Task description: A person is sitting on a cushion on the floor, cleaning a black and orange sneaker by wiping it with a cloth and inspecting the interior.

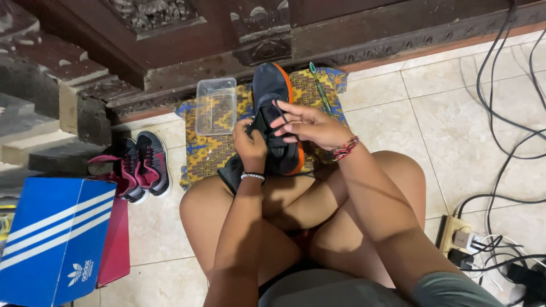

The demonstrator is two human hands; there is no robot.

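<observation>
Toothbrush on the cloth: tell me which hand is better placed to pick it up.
Right, probably. The green toothbrush lies on the patterned cloth just beyond the right hand, whose fingers only pinch a lace. The left hand grips the black shoe on its far side, steadying it.

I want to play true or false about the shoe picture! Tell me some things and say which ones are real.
1. Both hands are on the dark shoe with the orange edge. True: the left hand grips its side and the right hand is at the laces.
2. The clear plastic box sits on bare tiles. False: it sits on the yellow and blue patterned cloth.
3. A pair of dark and pink shoes lies on the floor to the left. True.
4. The big box at the left is green. False: it is blue with white stripes.
5. Cables run over the tiles on the right. True.
</observation>
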